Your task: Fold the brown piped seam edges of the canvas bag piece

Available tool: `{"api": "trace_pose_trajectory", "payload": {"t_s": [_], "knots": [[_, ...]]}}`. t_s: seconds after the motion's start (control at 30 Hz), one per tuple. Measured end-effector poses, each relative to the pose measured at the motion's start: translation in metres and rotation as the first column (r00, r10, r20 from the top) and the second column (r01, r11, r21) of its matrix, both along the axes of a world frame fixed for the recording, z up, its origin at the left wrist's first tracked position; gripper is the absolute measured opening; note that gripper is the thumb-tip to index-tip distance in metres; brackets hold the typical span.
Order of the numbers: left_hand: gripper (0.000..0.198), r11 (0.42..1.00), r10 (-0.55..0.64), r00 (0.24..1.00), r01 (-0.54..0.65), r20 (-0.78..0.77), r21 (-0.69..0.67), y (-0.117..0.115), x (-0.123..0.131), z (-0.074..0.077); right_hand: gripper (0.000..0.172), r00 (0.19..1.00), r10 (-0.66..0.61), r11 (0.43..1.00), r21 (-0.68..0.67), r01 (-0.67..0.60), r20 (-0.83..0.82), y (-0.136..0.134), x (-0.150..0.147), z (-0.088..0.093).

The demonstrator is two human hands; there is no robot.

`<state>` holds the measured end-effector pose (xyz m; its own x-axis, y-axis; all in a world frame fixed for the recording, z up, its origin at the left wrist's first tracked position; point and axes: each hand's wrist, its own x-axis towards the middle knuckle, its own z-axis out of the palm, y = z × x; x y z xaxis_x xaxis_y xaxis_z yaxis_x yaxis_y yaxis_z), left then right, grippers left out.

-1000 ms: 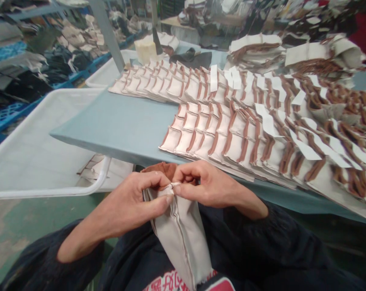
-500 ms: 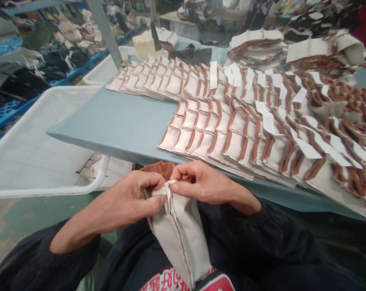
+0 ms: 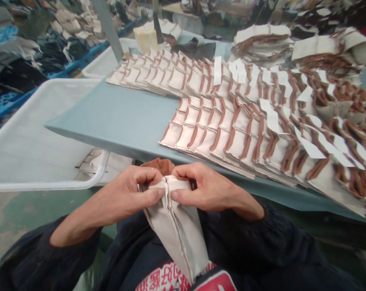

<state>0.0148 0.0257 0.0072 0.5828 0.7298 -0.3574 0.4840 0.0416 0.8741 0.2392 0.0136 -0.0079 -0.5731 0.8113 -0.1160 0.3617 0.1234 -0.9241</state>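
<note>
The left hand [image 3: 130,194] and right hand [image 3: 209,190] are both clamped on the top of a grey piece [image 3: 178,230], thumbs either side of its seam. The piece hangs at 6 o'clock over the lap. The table [image 3: 122,121] lies at 12, stacked rows [image 3: 231,133] at 2, a tray [image 3: 34,141] at 9.

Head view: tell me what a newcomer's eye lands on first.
First, the overlapping rows of cream pieces with brown trim, shingled across the right of the blue-grey table. Then, bottom centre, the left hand and right hand pinch the top of a pale fabric piece along its seam.
</note>
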Motion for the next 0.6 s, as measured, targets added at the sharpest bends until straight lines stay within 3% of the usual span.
{"api": "trace_pose_trajectory", "payload": {"t_s": [0.2, 0.4, 0.6], "knots": [[0.029, 0.999, 0.000, 1.000, 0.000, -0.001, 0.037, 0.000, -0.003, -0.002, 0.023, 1.000, 0.012, 0.999, -0.042, -0.011, 0.029, 0.002, -0.003, 0.001], [0.025, 0.998, 0.003, 1.000, -0.003, -0.002, 0.070, -0.004, -0.009, 0.001, 0.033, 0.992, 0.089, 0.984, -0.147, -0.101, -0.089, 0.003, -0.003, -0.002], [0.026, 0.997, 0.023, 1.000, -0.024, 0.012, 0.080, -0.006, -0.011, 0.001, 0.028, 0.996, 0.075, 0.989, -0.122, -0.080, -0.045, 0.002, -0.008, -0.003]]}}
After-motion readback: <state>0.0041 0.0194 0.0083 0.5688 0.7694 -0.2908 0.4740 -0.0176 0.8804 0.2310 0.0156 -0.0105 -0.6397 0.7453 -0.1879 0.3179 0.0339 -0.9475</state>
